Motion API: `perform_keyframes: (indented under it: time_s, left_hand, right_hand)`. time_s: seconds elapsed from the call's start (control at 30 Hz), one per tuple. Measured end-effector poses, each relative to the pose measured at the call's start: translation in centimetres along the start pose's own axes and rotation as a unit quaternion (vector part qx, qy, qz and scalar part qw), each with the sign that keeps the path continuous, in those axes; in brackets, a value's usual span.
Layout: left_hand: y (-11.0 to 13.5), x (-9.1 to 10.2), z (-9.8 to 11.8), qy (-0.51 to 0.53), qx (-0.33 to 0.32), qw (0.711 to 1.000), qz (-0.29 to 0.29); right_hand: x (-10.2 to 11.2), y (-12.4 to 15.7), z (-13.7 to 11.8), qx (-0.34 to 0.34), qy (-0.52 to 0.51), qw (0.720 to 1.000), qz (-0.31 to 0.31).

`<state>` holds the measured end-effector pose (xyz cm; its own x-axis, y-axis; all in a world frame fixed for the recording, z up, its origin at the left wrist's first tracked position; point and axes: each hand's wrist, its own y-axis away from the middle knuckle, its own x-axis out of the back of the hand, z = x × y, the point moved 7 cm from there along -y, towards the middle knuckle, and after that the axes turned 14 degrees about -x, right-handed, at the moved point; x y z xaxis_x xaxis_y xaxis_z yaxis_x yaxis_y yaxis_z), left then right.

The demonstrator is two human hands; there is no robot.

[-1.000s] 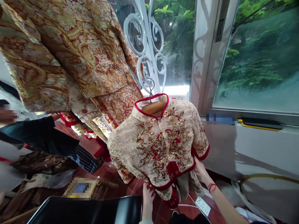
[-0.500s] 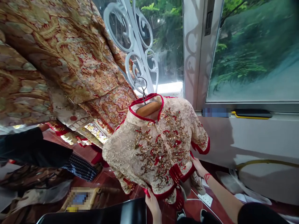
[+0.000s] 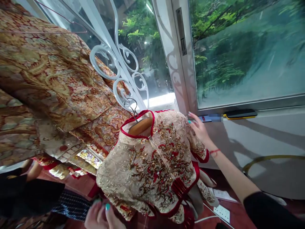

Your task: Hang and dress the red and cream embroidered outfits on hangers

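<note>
A cream embroidered jacket (image 3: 152, 162) with red trim and gold and red beadwork hangs on a wooden hanger (image 3: 140, 125) hooked to the white scrolled window grille (image 3: 114, 68). My right hand (image 3: 199, 128) rests on the jacket's right shoulder, fingers spread. My left hand (image 3: 101, 216) is at the bottom edge by the jacket's left sleeve hem, fingers curled; what it grips is hidden.
A large gold and red brocade garment (image 3: 47, 82) hangs at the left. Another person's dark sleeve (image 3: 28, 194) shows at the lower left. A window sill (image 3: 262, 114) carries a dark flat object with a yellow edge. A white power strip (image 3: 222, 213) lies on the red floor.
My right hand rose from the jacket's lower hem to its shoulder. My left hand shifted left from the front hem toward the left sleeve. The view swung left.
</note>
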<state>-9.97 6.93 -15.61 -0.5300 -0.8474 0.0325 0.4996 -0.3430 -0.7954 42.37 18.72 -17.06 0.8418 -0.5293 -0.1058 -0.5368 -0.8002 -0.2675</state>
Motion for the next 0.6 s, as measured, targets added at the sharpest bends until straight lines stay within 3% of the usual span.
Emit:
perform_keyframes:
  time_s: [0.07, 0.17, 0.3, 0.4, 0.5, 0.6]
  left_hand:
    - [-4.1, -3.2, 4.6, 0.009, -0.079, 0.993, -0.091]
    - [-6.9, -5.8, 7.4, -0.022, -0.115, 0.985, -0.129]
    - [-7.3, -6.4, 7.2, -0.014, -0.114, 0.992, -0.055]
    - [-7.3, -6.5, 7.0, 0.027, -0.104, 0.994, 0.006]
    - [-7.8, -6.7, 7.5, 0.038, -0.106, 0.993, 0.036]
    - [-8.0, -6.6, 7.9, 0.024, -0.118, 0.992, 0.027]
  right_hand:
    - [-2.7, -2.8, -3.2, 0.029, -0.038, 0.996, -0.078]
    - [-4.5, -4.4, -4.3, 0.014, -0.074, 0.993, -0.095]
    - [-3.8, -4.3, -3.5, 0.021, -0.085, 0.996, -0.018]
    - [-3.6, -5.1, -3.6, 0.02, -0.078, 0.997, 0.001]
    - [-4.0, -6.9, -4.4, 0.012, -0.062, 0.998, -0.016]
    - [-4.7, -8.4, -4.8, -0.011, -0.038, 0.996, -0.081]
